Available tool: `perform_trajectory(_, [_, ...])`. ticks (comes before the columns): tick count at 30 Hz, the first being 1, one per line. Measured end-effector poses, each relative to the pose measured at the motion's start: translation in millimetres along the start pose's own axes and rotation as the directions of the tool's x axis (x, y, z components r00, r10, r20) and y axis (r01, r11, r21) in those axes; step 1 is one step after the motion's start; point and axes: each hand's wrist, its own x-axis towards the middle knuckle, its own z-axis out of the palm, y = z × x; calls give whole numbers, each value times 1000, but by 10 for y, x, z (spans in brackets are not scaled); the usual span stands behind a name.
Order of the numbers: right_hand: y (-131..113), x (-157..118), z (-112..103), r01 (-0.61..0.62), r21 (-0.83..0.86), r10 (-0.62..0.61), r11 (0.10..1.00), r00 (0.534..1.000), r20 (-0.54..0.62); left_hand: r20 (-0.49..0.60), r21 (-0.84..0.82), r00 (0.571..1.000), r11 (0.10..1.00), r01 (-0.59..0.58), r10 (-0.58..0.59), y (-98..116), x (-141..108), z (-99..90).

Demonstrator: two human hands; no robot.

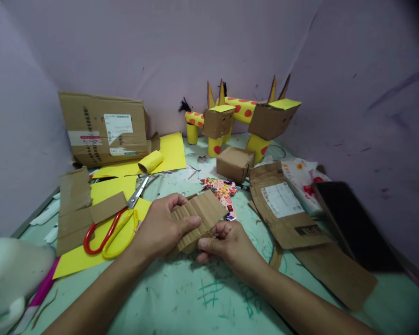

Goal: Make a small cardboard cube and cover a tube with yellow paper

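Observation:
Between my hands, above the table, is a small ribbed piece of cardboard (207, 209), tilted up to the right. My left hand (167, 225) grips its left side, thumb on top and fingers behind. At its lower right edge, my right hand (226, 242) pinches with thumb and curled fingers. More cardboard shows below the top layer; I cannot tell whether it is one folded piece. A small closed cardboard box (235, 164) sits beyond my hands. Red-and-yellow-handled scissors (120, 225) lie to the left on yellow paper (80, 260).
Two cardboard-headed, spotted yellow animal figures (219, 122) stand at the back. A large cardboard box (104, 130) leans at back left, a yellow paper tube (151, 162) before it. Torn cardboard (282, 209) and a phone (352, 223) lie right; a white mug (14, 270) is near left.

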Motion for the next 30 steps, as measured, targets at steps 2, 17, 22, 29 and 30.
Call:
perform_trajectory(2, [3,1,-5,5,0,-5,1000,1000,3,9,11,1000,1000,-6,6,-5,5,4])
perform_trajectory(17, [-24,-3,-41,72,-22,-68,997,989,129,76,121,992,987,-110,101,-99,6,-20])
perform_trajectory(22, [-6,-7,-40,101,-18,-97,995,983,158,78,106,986,983,-153,145,-112,11,-23])
perform_trajectory(29, [21,4,-37,106,6,-105,994,980,170,81,130,988,981,-145,135,-101,4,-9])
perform_trajectory(30, [27,7,-41,103,7,-103,995,981,167,82,139,988,980,-141,131,-99,4,-5])
